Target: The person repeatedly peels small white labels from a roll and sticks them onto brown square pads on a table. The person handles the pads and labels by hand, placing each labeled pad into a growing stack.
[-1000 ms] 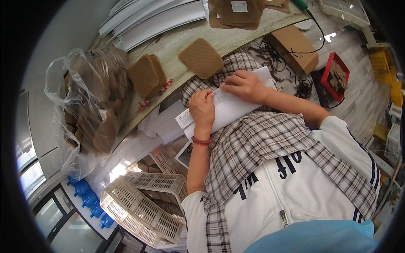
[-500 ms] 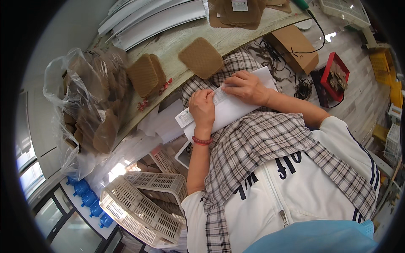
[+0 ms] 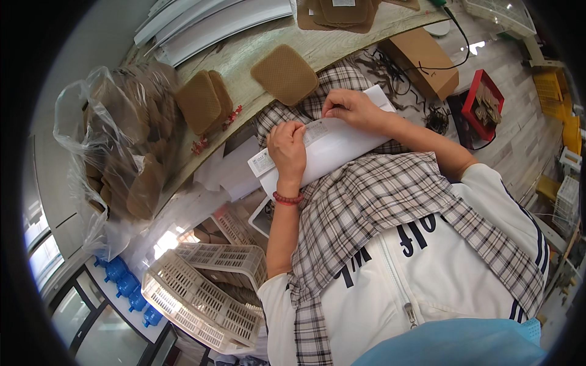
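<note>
Left hand (image 3: 287, 149), right hand (image 3: 354, 110) — both on paper (image 3: 339, 146).

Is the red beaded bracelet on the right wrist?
No, the red beaded bracelet is at the wrist of the left hand, which holds the white sheet.

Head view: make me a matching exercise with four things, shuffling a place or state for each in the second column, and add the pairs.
Column one
1. White paper sheet
2. Red beaded bracelet
3. Clear plastic bag
4. Red box

Column two
A. Packed with brown pads
B. Under the left hand and right hand
C. Holding small brown pieces
D. Around the left wrist

Pairs: 1-B, 2-D, 3-A, 4-C
</note>
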### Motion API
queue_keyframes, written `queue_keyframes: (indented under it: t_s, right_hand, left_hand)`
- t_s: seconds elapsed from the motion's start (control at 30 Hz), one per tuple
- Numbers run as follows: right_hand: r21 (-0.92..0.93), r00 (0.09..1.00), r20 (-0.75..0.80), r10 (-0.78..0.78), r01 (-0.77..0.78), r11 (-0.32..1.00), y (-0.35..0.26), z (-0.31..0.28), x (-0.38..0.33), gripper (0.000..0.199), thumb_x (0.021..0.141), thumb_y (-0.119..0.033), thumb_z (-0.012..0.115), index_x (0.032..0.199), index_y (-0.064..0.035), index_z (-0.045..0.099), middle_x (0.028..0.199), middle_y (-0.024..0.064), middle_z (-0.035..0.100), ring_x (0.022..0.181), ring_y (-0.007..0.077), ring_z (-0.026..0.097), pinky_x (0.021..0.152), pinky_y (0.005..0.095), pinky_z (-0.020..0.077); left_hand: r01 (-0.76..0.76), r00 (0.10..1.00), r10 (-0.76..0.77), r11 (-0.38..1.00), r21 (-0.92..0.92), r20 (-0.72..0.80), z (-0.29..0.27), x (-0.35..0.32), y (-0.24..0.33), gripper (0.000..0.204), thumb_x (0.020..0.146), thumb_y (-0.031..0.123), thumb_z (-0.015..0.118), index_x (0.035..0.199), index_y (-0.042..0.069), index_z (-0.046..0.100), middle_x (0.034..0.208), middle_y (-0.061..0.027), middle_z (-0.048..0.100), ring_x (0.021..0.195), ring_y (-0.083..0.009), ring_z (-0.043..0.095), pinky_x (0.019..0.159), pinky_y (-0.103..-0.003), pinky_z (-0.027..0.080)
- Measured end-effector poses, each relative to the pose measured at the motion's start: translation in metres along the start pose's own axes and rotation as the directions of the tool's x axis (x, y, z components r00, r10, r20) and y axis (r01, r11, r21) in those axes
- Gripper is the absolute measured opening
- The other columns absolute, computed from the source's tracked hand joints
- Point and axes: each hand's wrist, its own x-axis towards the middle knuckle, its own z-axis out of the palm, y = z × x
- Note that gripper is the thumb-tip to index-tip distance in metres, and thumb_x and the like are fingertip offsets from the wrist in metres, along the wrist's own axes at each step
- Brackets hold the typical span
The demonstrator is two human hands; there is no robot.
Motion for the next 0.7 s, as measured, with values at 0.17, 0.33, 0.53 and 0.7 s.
queue_keyframes:
  t_s: [0.17,0.33,0.53,0.7]
  right_hand:
    - [-0.185,0.994,0.077,0.076,-0.060,0.981,-0.004,0.002,0.003,0.017,0.088,-0.021,0.066,0.098,-0.0103,0.074,0.099,0.0063,0.069,0.096,0.0261,0.065,0.083,0.0376,0.0519]
    - [-0.101,0.967,0.190,0.168,-0.150,0.983,-0.009,-0.006,0.013,0.021,0.084,-0.020,0.067,0.099,-0.0077,0.075,0.096,0.0088,0.069,0.093,0.0256,0.065,0.083,0.0353,0.0512]
    - [-0.004,0.941,0.274,0.197,-0.204,0.979,-0.011,-0.011,0.013,0.018,0.082,-0.017,0.071,0.094,-0.0039,0.075,0.091,0.0090,0.068,0.089,0.0222,0.065,0.081,0.0325,0.0504]
    - [0.068,0.949,0.266,0.166,-0.191,0.979,-0.008,-0.011,0.013,0.016,0.080,-0.013,0.079,0.092,-0.0038,0.075,0.087,0.0073,0.068,0.086,0.0195,0.065,0.080,0.0312,0.0502]
  left_hand:
    - [-0.029,0.999,0.029,0.999,-0.028,-0.026,-0.001,-0.002,0.001,0.009,0.085,0.012,0.069,0.083,0.003,0.068,0.079,-0.0073,0.064,0.081,-0.0266,0.059,0.077,-0.038,0.045]
    - [-0.027,0.999,0.027,0.999,-0.020,-0.026,0.000,-0.001,-0.001,0.009,0.085,0.012,0.069,0.083,0.004,0.068,0.079,-0.0065,0.064,0.082,-0.0264,0.058,0.078,-0.037,0.044]
    - [-0.064,0.998,0.064,0.998,0.014,-0.008,0.000,-0.003,0.001,0.008,0.086,0.013,0.067,0.083,0.005,0.068,0.078,-0.0058,0.063,0.082,-0.0255,0.057,0.080,-0.037,0.043]
    - [-0.065,0.998,0.065,0.998,0.002,-0.005,0.000,-0.003,0.000,0.009,0.086,0.013,0.067,0.083,0.005,0.068,0.079,-0.0055,0.063,0.082,-0.0256,0.056,0.080,-0.037,0.043]
